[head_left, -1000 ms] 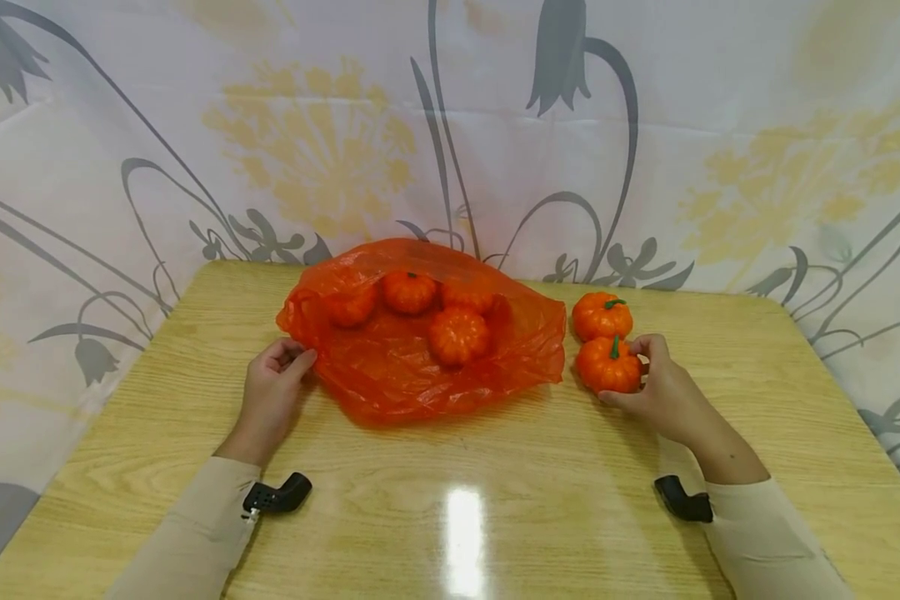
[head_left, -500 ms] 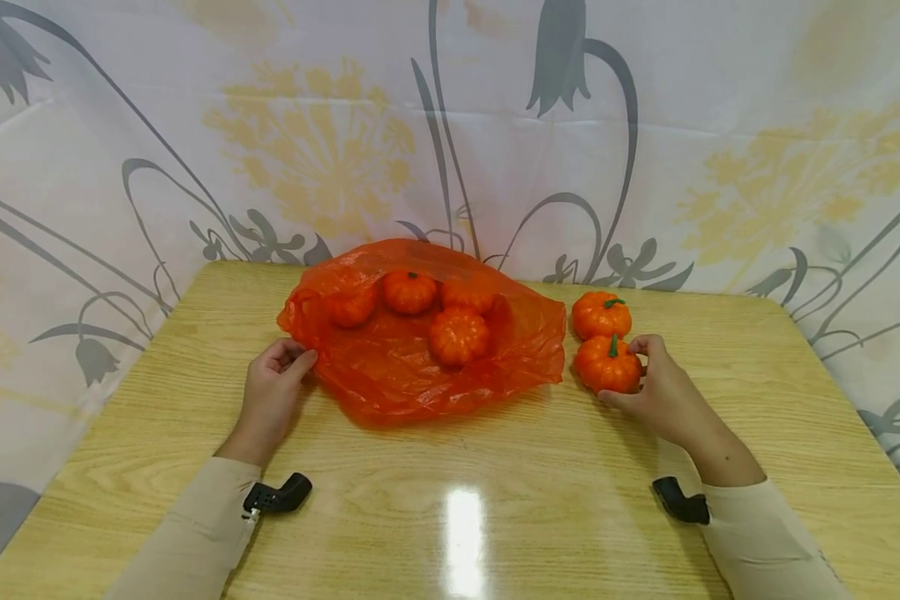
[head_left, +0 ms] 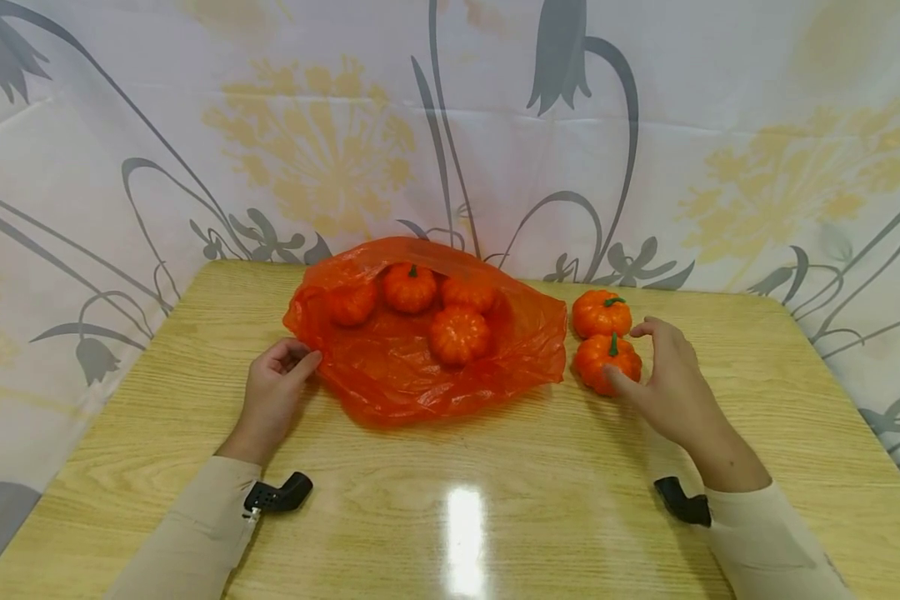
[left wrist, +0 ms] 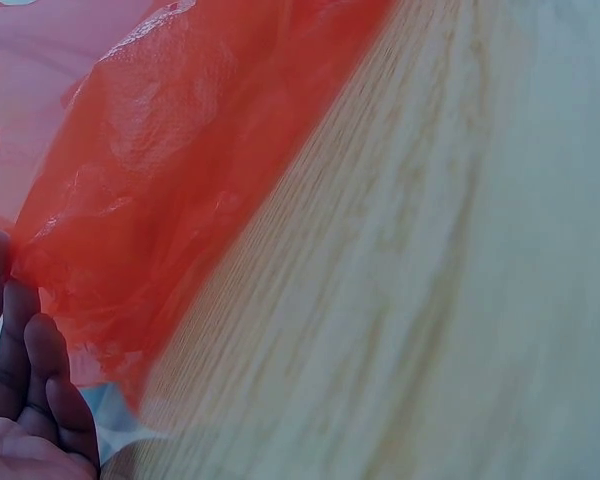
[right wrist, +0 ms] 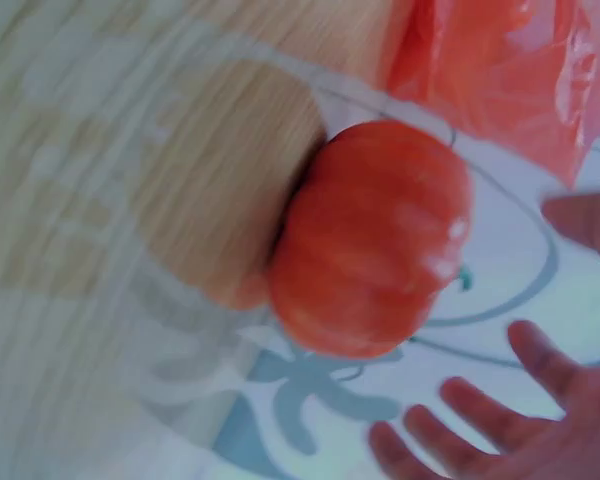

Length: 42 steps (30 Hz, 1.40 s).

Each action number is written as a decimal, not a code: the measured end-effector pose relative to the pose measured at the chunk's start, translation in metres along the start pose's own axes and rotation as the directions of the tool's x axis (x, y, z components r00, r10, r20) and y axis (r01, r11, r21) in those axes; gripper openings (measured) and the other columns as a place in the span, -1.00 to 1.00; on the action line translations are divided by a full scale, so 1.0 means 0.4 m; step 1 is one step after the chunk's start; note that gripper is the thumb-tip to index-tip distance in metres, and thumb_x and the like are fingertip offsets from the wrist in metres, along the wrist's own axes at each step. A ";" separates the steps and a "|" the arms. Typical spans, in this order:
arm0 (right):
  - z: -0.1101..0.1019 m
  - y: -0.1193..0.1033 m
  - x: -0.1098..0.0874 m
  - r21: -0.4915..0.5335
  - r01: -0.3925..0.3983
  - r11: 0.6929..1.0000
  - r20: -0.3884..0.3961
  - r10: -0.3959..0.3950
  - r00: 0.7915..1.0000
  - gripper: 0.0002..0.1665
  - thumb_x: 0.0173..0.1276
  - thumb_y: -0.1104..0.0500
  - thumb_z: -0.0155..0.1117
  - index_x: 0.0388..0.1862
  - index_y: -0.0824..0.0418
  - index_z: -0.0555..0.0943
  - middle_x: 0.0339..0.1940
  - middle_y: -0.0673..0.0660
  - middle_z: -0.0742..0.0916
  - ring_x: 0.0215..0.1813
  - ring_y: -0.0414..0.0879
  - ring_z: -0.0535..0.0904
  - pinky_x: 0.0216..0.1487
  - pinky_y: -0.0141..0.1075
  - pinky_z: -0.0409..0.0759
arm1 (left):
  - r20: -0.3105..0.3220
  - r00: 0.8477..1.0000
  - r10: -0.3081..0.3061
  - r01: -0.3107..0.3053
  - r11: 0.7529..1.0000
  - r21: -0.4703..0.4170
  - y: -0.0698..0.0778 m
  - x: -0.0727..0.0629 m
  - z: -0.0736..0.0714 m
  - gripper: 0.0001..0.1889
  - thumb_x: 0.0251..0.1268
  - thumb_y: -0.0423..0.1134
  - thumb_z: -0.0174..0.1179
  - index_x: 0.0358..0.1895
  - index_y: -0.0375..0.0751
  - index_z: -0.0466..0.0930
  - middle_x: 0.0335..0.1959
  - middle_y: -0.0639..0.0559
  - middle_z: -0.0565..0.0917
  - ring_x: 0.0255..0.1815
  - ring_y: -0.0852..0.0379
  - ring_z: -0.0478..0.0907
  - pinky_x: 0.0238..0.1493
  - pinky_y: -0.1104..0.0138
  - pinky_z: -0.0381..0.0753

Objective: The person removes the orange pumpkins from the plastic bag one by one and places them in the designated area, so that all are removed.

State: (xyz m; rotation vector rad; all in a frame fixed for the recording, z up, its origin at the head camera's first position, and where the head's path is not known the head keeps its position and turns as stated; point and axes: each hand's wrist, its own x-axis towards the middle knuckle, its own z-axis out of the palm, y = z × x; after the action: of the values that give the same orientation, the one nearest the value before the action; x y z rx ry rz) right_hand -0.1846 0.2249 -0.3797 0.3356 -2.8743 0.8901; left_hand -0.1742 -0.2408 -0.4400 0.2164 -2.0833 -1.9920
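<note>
Since a second ago your right hand (head_left: 663, 375) has let go, fingers spread; the near pumpkin (head_left: 603, 360) sits just left of it, while your left hand (head_left: 273, 392) pinches the bag (head_left: 420, 367).

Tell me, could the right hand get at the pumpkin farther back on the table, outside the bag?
Probably yes. The right hand is open beside the near pumpkin, and the far pumpkin sits just behind it, uncovered on the table, outside the orange plastic bag. Nothing blocks the way.

Right hand (head_left: 663, 379) let go of near pumpkin (head_left: 606, 360), fingers now spread.
</note>
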 end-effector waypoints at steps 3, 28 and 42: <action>0.002 -0.025 -0.003 0.028 0.072 0.997 -0.114 -0.068 0.991 -0.50 0.36 0.19 0.30 0.12 0.42 0.37 0.40 0.49 0.37 0.43 0.48 0.16 0.33 0.40 0.17 | 0.002 1.000 0.008 -0.008 1.000 0.015 0.001 0.000 -0.001 -0.89 0.34 -0.42 0.25 -0.33 -0.16 0.57 -0.46 0.25 0.59 -0.38 0.29 0.48 -0.26 0.50 0.50; 0.150 -0.227 -0.015 -0.016 0.445 0.896 -0.085 -0.444 0.892 -0.57 0.27 0.21 0.42 0.13 0.18 0.65 0.19 0.18 0.62 0.24 0.09 0.51 0.21 -0.01 0.57 | 0.082 0.995 0.057 -0.064 0.994 0.086 -0.006 0.000 -0.006 -0.91 0.32 -0.37 0.29 -0.24 -0.34 0.62 -0.45 0.30 0.60 -0.37 0.30 0.46 -0.30 0.51 0.48; 0.204 -0.302 0.044 -0.090 0.449 0.889 0.056 -0.445 0.894 -0.52 0.34 0.14 0.38 0.23 0.17 0.62 0.30 0.22 0.59 0.33 0.14 0.47 0.35 0.01 0.48 | 0.093 0.993 0.072 -0.078 0.995 0.061 -0.005 0.000 -0.004 -0.91 0.31 -0.39 0.29 -0.27 -0.37 0.61 -0.47 0.29 0.61 -0.40 0.31 0.47 -0.33 0.51 0.48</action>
State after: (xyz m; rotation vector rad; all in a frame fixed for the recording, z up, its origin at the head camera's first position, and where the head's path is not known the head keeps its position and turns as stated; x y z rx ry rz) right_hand -0.1756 0.0783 -0.3781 0.9615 -2.6746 0.6526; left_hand -0.1740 -0.2423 -0.4421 0.0598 -2.1789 -1.9270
